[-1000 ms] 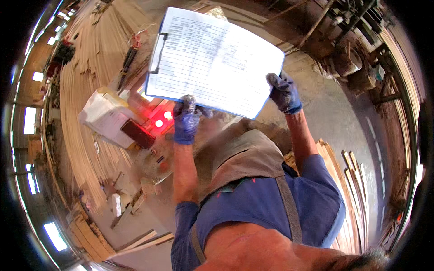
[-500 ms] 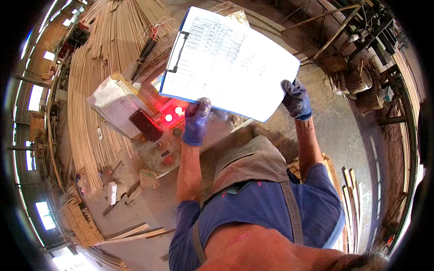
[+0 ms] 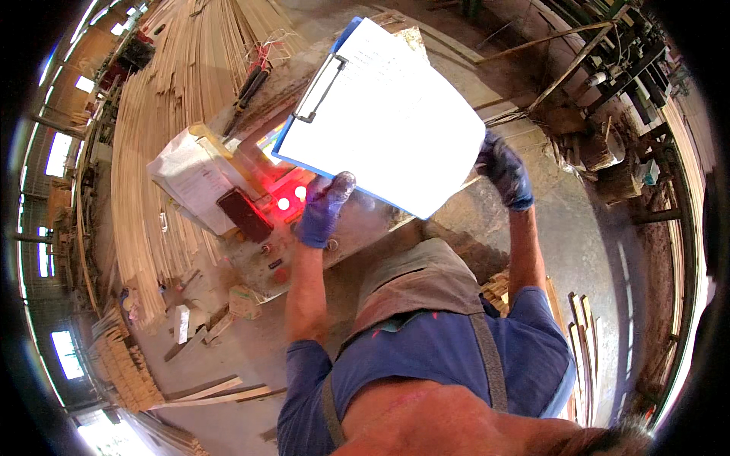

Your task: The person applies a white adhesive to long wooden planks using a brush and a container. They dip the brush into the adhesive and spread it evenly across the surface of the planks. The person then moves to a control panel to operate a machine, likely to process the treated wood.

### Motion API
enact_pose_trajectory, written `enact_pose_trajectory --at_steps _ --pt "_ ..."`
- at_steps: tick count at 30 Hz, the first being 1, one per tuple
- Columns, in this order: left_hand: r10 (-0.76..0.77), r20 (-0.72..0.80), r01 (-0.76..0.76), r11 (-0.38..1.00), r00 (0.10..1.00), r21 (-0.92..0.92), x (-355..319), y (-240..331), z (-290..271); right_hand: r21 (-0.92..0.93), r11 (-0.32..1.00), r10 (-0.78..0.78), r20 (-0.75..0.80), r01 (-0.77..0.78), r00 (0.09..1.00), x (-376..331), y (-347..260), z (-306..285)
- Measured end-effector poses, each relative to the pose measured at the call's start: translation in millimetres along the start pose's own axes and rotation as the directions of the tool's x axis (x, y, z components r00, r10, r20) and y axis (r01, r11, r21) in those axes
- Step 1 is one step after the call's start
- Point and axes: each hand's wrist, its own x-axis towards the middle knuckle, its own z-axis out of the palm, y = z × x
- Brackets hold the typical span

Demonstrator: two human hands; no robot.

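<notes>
Both gloved hands are gripping a blue clipboard (image 3: 380,114) bearing white paper, raised before the person's chest; the left hand (image 3: 322,210) is pinching its lower edge, fingers curled shut; the right hand (image 3: 505,172) is clasping its right edge; beyond, red lights (image 3: 292,199) are glowing on a control box (image 3: 199,176); stacked timber strips (image 3: 175,99) are lying farther off.
</notes>
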Motion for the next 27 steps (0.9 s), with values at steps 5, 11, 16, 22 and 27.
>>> enact_pose_trajectory --at_steps 5,11,16,22,27 --pt "-0.002 0.119 -0.007 0.997 0.993 0.078 10.0 1.4 -14.9 -0.614 0.788 -0.081 -0.037 0.041 0.996 10.8 -72.8 16.0" --pt "0.031 0.244 -0.101 0.955 0.969 0.277 18.6 -9.3 -8.7 -0.724 0.689 0.142 0.154 0.014 0.978 36.7 -71.0 52.4" --pt "-0.170 0.290 0.109 0.970 0.942 0.217 16.1 -6.1 6.3 -0.688 0.724 0.187 0.131 -0.046 0.974 30.3 -62.7 38.1" --pt "-0.032 0.297 -0.058 0.955 0.954 0.291 16.7 -23.0 16.6 -0.682 0.715 0.211 0.005 -0.151 0.977 34.5 -55.3 22.2" --pt "-0.097 0.287 0.062 0.990 0.953 0.127 22.3 -21.1 22.8 -0.606 0.787 0.140 -0.010 -0.117 0.990 45.9 -45.1 7.2"
